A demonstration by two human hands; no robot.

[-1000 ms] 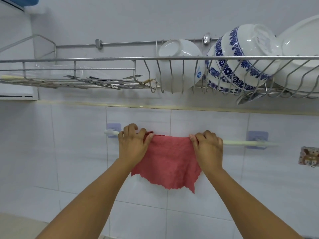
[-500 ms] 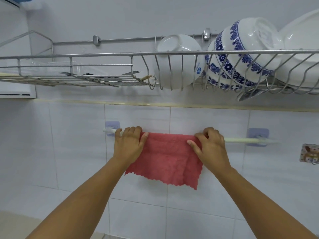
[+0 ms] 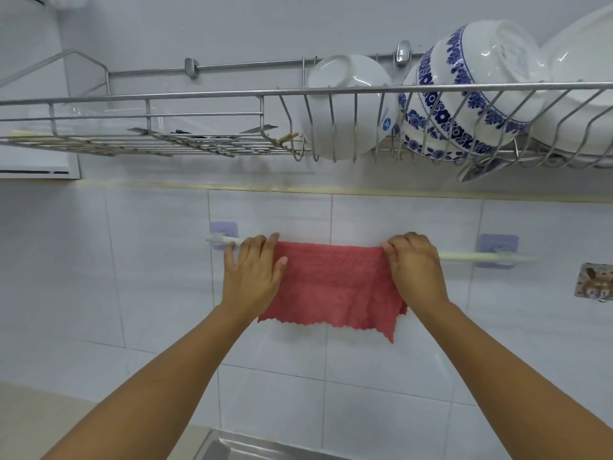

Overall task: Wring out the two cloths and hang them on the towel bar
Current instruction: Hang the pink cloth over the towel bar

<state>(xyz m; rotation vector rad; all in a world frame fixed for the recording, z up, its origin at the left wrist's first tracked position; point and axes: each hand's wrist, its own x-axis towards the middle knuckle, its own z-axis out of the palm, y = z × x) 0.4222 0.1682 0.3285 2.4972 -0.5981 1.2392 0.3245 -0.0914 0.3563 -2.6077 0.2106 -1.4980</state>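
Note:
A pink cloth (image 3: 331,287) hangs draped over the white towel bar (image 3: 464,257), which is fixed to the tiled wall on two lilac brackets. My left hand (image 3: 253,277) lies flat on the cloth's left edge with its fingers spread, fingertips up at the bar. My right hand (image 3: 414,270) pinches the cloth's top right corner at the bar. The cloth's lower edge is wavy and hangs lower at the right. Only one cloth is in view.
A wire dish rack (image 3: 232,94) runs across the wall above the bar, holding a white bowl (image 3: 345,104), blue-patterned bowls (image 3: 464,91) and a plate. A small hook plate (image 3: 595,282) sits on the wall at right. A steel sink edge (image 3: 252,448) shows at the bottom.
Both hands have spread the cloth wider along the bar. My left hand opened from a grip to lie flat; my right hand slid right to the cloth's corner.

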